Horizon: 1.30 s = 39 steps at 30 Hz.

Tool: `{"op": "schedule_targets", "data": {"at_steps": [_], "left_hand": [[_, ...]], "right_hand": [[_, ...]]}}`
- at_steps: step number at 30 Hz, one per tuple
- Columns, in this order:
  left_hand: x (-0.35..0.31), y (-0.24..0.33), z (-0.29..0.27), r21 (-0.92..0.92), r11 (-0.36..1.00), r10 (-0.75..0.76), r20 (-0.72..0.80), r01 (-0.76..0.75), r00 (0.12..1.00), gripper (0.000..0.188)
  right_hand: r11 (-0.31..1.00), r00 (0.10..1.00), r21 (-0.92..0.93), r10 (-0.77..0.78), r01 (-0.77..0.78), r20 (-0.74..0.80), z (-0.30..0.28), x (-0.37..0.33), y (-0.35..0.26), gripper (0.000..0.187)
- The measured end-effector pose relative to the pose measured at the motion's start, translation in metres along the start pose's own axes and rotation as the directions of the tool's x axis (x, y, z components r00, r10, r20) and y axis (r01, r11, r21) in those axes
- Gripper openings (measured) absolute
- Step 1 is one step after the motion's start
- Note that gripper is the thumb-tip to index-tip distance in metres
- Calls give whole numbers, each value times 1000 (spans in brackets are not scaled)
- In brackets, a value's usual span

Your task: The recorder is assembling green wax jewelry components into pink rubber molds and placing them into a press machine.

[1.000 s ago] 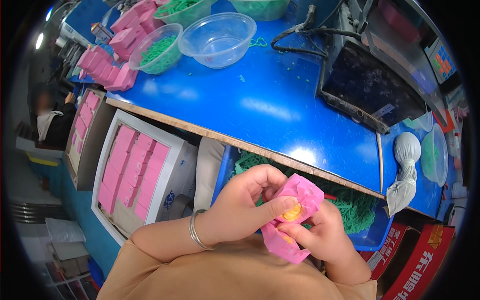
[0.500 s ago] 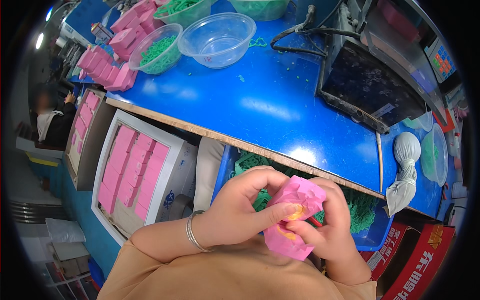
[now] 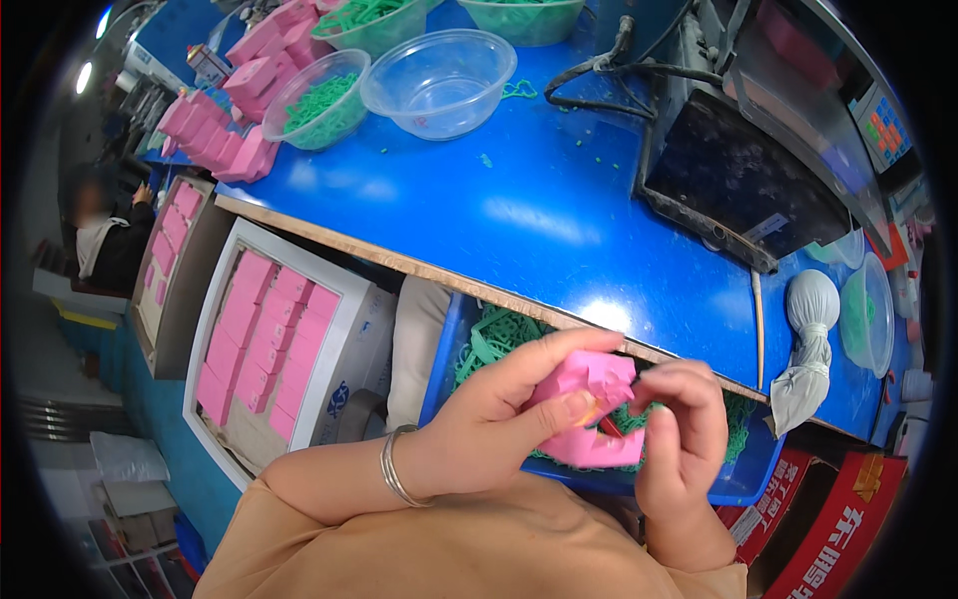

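My left hand (image 3: 509, 414) is closed round a pink rubber mold (image 3: 589, 374), with the thumb pressed on its near side. The mold is bent apart, and its lower flap (image 3: 599, 451) hangs below the thumb. A small yellow-orange patch shows by the thumb tip. Just right of the mold and apart from it, my right hand (image 3: 684, 429) has its fingers half curled and the thumb away from them, with nothing visible between. A small red thing (image 3: 612, 426) shows between mold and right hand; what it is I cannot tell. Below both hands sits a blue bin (image 3: 439, 384) of green pieces (image 3: 494, 334).
The blue table (image 3: 479, 215) has a wooden front edge. On it stand a clear bowl (image 3: 439, 85), bowls of green pieces (image 3: 319, 105), pink blocks (image 3: 215, 135), a dark machine (image 3: 728, 170) and a tied grey pouch (image 3: 813, 309). A tray of pink blocks (image 3: 264, 339) is at left; a person sits beyond.
My right hand has let go of the mold and moved right, its fingers loosening. The mold stays in my left hand, its lower flap swung up, with less of the yellow-orange patch showing.
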<state>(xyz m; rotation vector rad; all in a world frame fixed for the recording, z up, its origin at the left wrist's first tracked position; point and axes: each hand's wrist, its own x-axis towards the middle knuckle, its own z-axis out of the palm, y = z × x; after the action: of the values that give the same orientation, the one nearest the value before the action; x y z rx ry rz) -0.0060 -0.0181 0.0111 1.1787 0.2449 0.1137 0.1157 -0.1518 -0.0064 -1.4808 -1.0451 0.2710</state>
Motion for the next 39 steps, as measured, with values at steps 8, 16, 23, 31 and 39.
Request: {"op": "schedule_targets", "data": {"at_steps": [8,16,23,31,39], "left_hand": [[-3,-4,-3,207,958,182,94,-198,979,58],[2,-2,-3,590,739,324,112,-326,939,54],[1,-4,-3,600,730,331,112,-329,937,51],[-5,-12,-1,213,950,217,77,-229,973,61],[-2,0,-1,330,923,141,193,-199,971,64]], "right_hand": [[996,991,63,60,-68,117,-2,-2,-8,30],[945,967,209,235,-251,97,3,-6,-13,25],[949,966,189,236,-253,108,4,-6,-12,25],[961,990,241,129,-139,57,-7,2,-11,49],[998,971,12,-68,68,229,-7,4,-12,41]]}}
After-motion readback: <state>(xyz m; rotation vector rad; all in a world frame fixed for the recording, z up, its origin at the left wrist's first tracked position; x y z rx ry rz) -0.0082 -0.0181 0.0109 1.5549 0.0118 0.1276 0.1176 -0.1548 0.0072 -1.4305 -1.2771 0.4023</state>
